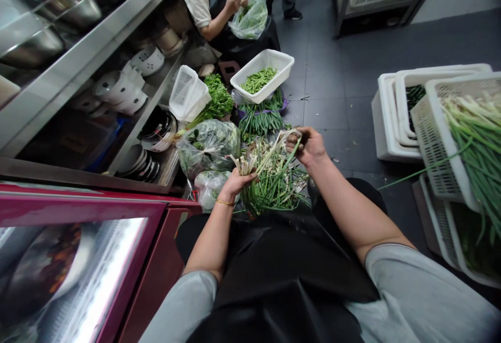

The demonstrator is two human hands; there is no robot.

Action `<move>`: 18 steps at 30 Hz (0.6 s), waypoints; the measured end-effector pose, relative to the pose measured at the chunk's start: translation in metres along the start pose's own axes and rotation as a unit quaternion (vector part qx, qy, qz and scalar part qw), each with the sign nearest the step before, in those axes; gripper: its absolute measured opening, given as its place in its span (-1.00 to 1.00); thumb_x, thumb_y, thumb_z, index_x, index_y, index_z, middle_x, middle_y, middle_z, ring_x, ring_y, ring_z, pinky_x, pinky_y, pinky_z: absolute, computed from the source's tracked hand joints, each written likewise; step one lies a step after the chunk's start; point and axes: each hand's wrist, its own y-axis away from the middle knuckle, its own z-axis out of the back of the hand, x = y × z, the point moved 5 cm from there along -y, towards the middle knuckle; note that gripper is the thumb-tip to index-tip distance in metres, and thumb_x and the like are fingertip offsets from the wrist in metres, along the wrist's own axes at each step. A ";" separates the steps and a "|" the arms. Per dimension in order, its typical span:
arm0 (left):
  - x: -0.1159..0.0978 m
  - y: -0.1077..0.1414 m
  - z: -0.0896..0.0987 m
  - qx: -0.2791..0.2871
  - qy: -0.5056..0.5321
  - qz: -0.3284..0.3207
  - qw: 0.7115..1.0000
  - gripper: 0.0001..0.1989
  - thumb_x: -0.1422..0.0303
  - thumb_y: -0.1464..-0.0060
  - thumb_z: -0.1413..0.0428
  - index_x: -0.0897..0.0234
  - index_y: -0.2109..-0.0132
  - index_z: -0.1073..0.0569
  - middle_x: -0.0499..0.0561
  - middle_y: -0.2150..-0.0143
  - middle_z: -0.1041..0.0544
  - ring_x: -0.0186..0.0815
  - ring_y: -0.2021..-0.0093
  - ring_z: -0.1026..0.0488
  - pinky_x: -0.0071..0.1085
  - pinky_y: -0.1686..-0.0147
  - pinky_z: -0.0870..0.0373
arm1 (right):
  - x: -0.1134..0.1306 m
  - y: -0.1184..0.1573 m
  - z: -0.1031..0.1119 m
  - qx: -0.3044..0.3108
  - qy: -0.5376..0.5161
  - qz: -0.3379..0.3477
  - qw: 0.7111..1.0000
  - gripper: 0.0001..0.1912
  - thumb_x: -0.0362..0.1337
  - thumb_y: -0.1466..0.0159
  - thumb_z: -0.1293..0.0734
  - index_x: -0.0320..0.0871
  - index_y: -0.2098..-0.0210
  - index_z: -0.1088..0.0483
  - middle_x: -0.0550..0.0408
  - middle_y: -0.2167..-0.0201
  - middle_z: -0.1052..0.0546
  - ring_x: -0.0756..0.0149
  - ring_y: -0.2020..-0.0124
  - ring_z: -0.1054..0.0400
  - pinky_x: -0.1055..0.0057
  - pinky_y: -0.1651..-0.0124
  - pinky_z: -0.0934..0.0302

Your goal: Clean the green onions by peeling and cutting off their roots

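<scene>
From the head view I have the left hand [238,180] low over the work, its grip closed around a scallion bundle [246,165] whose pale root ends stick up past the thumb. My right hand [307,145] is higher and further over, its grip pinching a scallion strand [291,139] between thumb and fingers; the strand's pale part slants down toward the left hand. Beneath both hands I see a tangled scallion pile [277,178], just in front of the black apron [293,275]; what it rests on is hidden from me. To the left of the pile sits a clear bag [211,150] of greens, knotted at the top. Beyond the pile, a white basket [276,85] of green beans [259,79] stands over more long greens [260,121], with a pale basket [188,90] tilted to its left. Further off, a co-worker's hands [235,1] are at another plastic bag [253,19]. On my right, a crate [438,137] holds long scallions [477,139], some drooping over its side.
</scene>
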 end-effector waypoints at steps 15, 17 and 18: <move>0.026 0.008 0.033 -0.029 0.027 0.046 0.998 -0.62 0.32 0.37 -0.38 0.36 0.34 -0.47 -0.04 0.49 -0.47 -0.35 0.51 -0.45 -0.44 0.45 -0.38 | 0.048 -0.008 0.073 -0.123 0.262 0.102 0.952 -0.57 0.05 -0.28 -0.11 -0.14 0.33 -0.40 0.02 0.50 -0.41 0.34 0.50 -0.25 0.30 0.35 -0.21; 0.019 0.007 0.031 -0.037 0.050 0.034 0.997 -0.62 0.32 0.36 -0.37 0.35 0.33 -0.47 -0.04 0.49 -0.47 -0.34 0.50 -0.46 -0.41 0.42 -0.41 | 0.020 -0.018 0.060 -0.110 0.347 0.033 0.931 -0.63 0.01 -0.20 -0.28 -0.21 0.36 -0.41 -0.02 0.52 -0.42 0.30 0.47 -0.30 0.27 0.32 -0.22; 0.016 0.007 0.030 -0.038 0.053 0.029 0.997 -0.63 0.33 0.35 -0.37 0.35 0.33 -0.47 -0.04 0.48 -0.47 -0.34 0.50 -0.46 -0.40 0.41 -0.42 | 0.009 -0.021 0.051 -0.093 0.379 0.015 0.921 -0.63 -0.01 -0.15 -0.36 -0.25 0.35 -0.43 -0.04 0.52 -0.43 0.27 0.45 -0.33 0.27 0.31 -0.22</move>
